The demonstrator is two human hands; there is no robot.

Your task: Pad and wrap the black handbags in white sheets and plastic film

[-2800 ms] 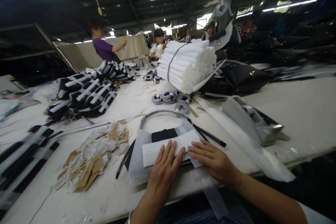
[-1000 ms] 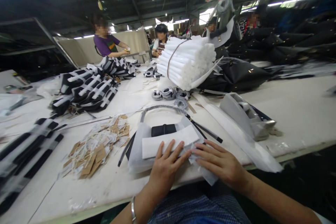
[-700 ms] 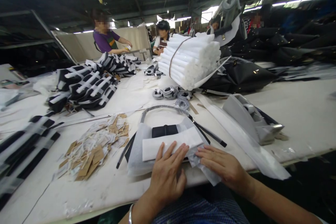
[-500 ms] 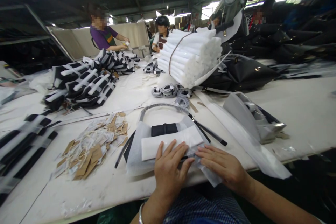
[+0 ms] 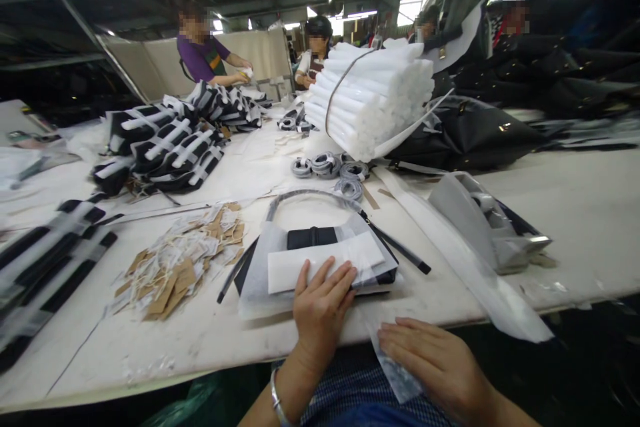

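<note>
A black handbag (image 5: 383,277) lies on the table near its front edge, with a wrapped handle (image 5: 320,193) arching behind it. Translucent wrapping (image 5: 263,273) and a white foam strip (image 5: 290,268) cover much of its front. My left hand (image 5: 324,297) rests flat on the foam strip with its fingers spread. Below and to the right, at the table edge, my right hand (image 5: 433,360) has its fingers stretched out over a clear plastic piece (image 5: 395,370); whether it grips the piece is hidden.
Brown and white tags (image 5: 173,280) lie left of the bag, wrapped black pieces (image 5: 165,140) beyond them. Coiled straps (image 5: 325,165), a tied white foam bundle (image 5: 370,100) and a grey-wrapped item (image 5: 493,223) stand behind and right. Two people work across the table.
My right hand has moved down and away from the bag along with the clear plastic, baring the bag's lower right edge. My left hand stays on the foam strip.
</note>
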